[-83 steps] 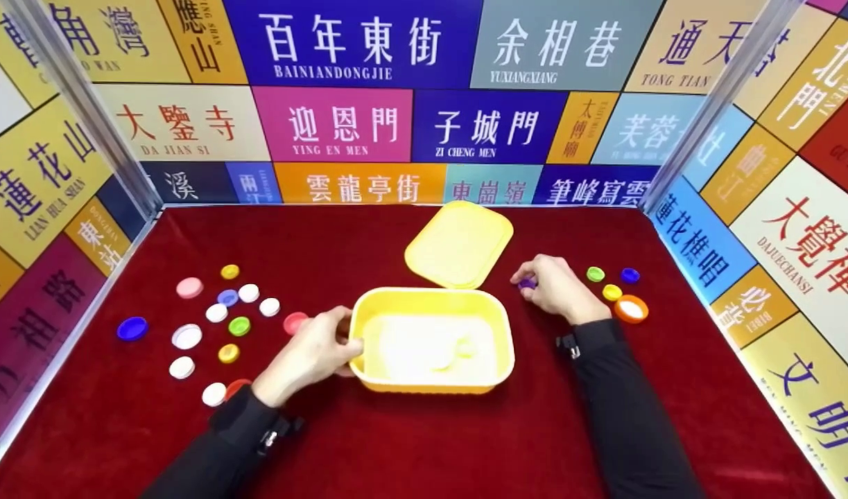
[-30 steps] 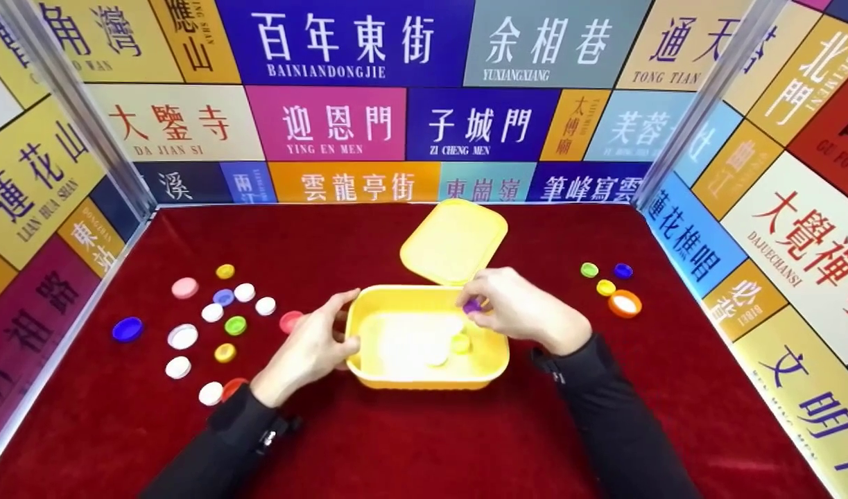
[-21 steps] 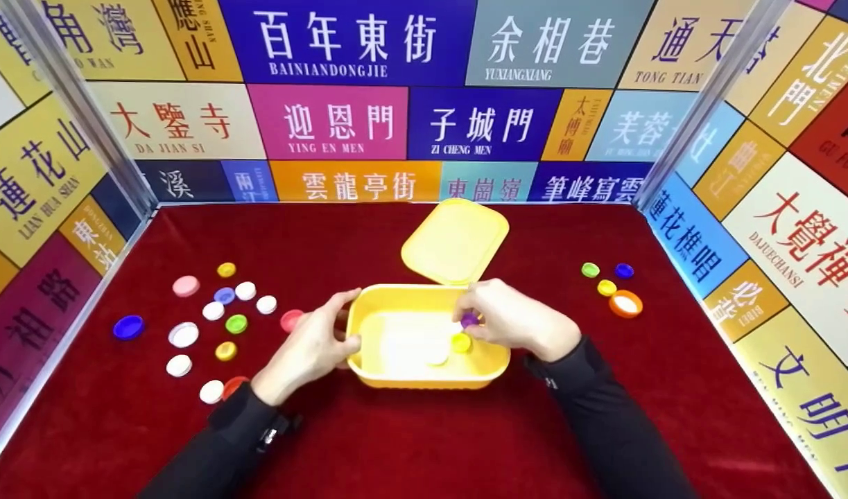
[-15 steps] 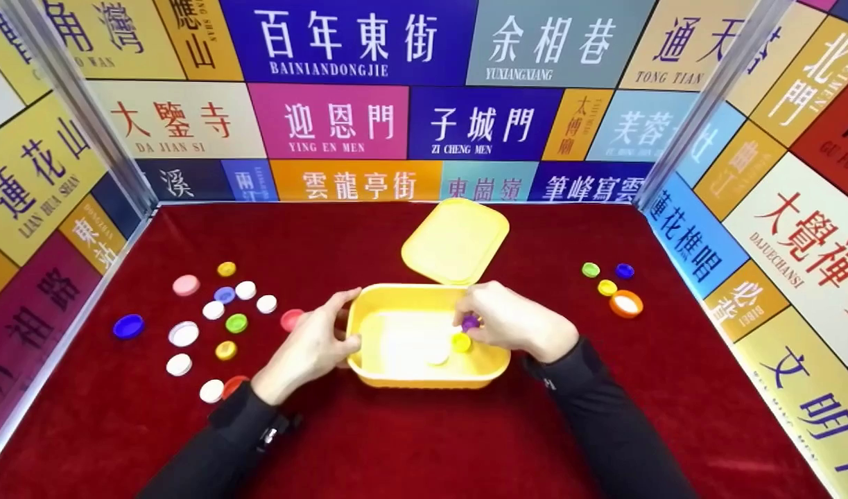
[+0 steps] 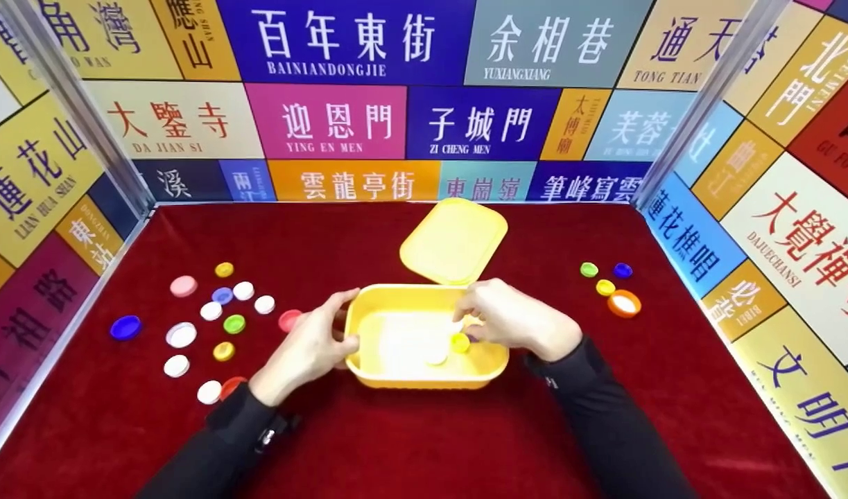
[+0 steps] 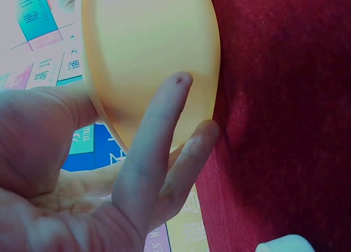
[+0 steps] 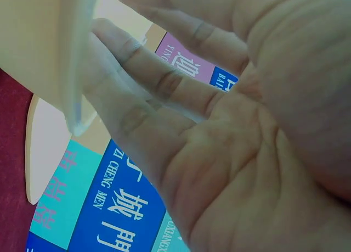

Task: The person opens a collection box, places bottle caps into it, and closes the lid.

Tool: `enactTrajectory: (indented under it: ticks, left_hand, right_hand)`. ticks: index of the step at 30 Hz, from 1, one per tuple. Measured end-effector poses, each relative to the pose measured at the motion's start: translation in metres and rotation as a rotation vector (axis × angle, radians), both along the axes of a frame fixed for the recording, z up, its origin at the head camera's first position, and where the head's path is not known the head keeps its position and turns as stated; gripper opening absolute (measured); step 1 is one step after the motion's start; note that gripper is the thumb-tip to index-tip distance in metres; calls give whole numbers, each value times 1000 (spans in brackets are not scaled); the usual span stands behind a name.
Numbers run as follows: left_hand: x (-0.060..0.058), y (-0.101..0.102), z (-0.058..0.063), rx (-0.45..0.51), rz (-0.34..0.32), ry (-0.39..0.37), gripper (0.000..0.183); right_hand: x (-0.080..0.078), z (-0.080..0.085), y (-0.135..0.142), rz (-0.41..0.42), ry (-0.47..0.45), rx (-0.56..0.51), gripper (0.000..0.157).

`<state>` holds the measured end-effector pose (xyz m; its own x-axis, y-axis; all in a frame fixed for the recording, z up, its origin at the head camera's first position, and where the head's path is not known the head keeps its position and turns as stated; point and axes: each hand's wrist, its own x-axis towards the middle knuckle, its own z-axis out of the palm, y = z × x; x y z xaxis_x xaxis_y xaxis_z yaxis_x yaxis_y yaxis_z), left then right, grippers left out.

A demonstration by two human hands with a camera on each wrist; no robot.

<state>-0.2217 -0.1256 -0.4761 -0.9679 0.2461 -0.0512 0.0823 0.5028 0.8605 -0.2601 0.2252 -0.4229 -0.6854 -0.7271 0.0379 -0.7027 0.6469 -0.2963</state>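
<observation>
In the head view a yellow plastic box (image 5: 427,382) stands mid-table. My left hand (image 5: 316,346) grips its left end, thumb over the rim and fingers against the outer wall (image 6: 148,49), as the left wrist view shows. Over the box's right side, my right hand (image 5: 514,319) reaches in with fingers spread apart. A purple bottle cap (image 5: 473,337) shows low under its fingers, mostly hidden. Beside it in the box lie a yellow cap (image 5: 460,342) and a white cap (image 5: 436,356). In the right wrist view the hand (image 7: 219,131) has its fingers extended past the box rim.
A yellow lid (image 5: 453,241) lies behind the box. Several loose caps, among them a blue cap (image 5: 125,327) and a green cap (image 5: 234,324), are scattered at left. At right sit several more, including an orange cap (image 5: 624,312). Printed panels (image 5: 326,121) enclose the table.
My right hand has picked the purple cap off the right of the table, carried it left into the box, and let go of it there. The left hand keeps its grip.
</observation>
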Motion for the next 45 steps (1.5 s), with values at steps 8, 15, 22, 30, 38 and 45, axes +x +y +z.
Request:
enactTrajectory:
  ticks: [8, 15, 22, 30, 38, 45]
  left_hand:
    - [1, -2, 2, -13, 2, 9, 83]
    - [0, -2, 2, -14, 7, 9, 83]
    - [0, -1, 1, -11, 5, 10, 84]
    - [1, 1, -1, -7, 9, 2, 83]
    - [1, 2, -2, -10, 10, -8, 83]
    - [0, 2, 0, -11, 9, -16, 83]
  right_hand:
    - [-2, 5, 0, -8, -16, -17, 19]
    - [-8, 8, 1, -9, -21, -44, 20]
    - [-18, 14, 16, -39, -13, -147, 21]
    - [-35, 16, 50, -226, -10, -244, 29]
    - [-54, -2, 95, -386, -11, -216, 35]
    - [-71, -12, 132, -517, -21, -169, 44]
